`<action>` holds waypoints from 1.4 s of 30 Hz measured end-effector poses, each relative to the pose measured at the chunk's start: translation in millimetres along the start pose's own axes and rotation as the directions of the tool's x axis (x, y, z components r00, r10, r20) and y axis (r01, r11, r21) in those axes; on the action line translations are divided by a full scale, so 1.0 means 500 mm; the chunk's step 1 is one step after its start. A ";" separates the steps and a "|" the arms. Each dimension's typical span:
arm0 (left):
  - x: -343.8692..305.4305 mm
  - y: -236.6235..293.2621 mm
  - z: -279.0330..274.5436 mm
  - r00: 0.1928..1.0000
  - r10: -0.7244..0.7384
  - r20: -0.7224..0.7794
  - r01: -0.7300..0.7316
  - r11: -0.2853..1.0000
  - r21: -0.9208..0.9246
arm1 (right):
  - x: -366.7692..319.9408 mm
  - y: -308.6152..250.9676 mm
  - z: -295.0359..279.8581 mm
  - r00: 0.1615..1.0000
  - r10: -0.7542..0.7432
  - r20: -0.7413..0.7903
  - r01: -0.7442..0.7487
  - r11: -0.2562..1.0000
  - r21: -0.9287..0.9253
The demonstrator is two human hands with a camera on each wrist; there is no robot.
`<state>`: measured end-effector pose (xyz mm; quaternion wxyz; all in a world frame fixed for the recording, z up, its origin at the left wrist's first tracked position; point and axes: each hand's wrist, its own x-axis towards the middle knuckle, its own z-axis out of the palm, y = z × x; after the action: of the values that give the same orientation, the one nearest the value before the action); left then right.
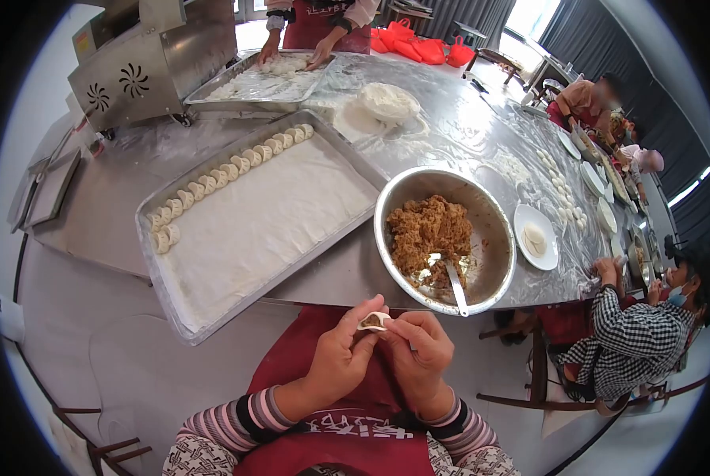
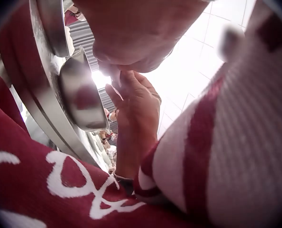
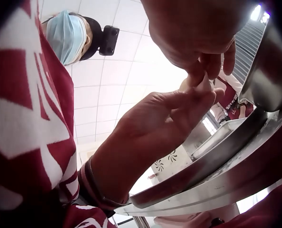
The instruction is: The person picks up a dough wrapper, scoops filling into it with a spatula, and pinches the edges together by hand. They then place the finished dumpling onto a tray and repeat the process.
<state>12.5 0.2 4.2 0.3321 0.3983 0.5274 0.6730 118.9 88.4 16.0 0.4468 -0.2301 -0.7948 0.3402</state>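
Observation:
In the head view, a small dumpling (image 1: 374,321) with brown filling showing through its open top is held between both hands, in front of the apron. My left hand (image 1: 341,355) pinches its left side, and my right hand (image 1: 420,349) pinches the right side with thumb and fingers. A bit of the white dough (image 3: 205,84) shows between the fingertips in the right wrist view. Just beyond the hands stands a steel bowl (image 1: 493,274) of brown filling (image 1: 430,234) with a spoon (image 1: 456,287) in it. The left wrist view hides the dumpling behind the fingers.
Left of the bowl, a lined tray (image 1: 252,238) carries a row of finished dumplings (image 1: 229,171). A plate (image 1: 547,252) with round wrappers (image 1: 534,239) lies to the right. Farther back are a flour mound (image 1: 389,103), dough pieces (image 1: 559,186) and another tray (image 1: 248,99). Other people work around the table.

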 end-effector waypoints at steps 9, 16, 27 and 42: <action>0.018 -0.007 -0.032 0.928 0.313 0.201 -0.364 0.873 0.325 | 0.008 0.000 -0.018 0.994 -0.107 0.027 0.108 0.994 -0.027; 0.005 -0.018 0.002 0.987 -0.061 0.148 0.097 0.962 -0.254 | 0.007 0.008 -0.006 0.984 -0.175 -0.028 0.173 0.984 -0.047; 0.014 -0.007 -0.015 0.948 -0.264 0.178 0.312 0.887 -0.341 | 0.125 0.106 -0.222 0.959 0.021 0.281 0.118 0.877 -0.466; 0.017 -0.040 -0.008 0.973 -0.126 0.193 0.168 0.961 -0.219 | 0.196 0.190 -0.187 0.810 -0.119 0.574 0.353 0.881 -0.316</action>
<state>5.6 10.1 -14.4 0.4714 0.3742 0.4411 0.6657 157.1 248.4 33.9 0.1868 -0.1103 -0.9634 0.1576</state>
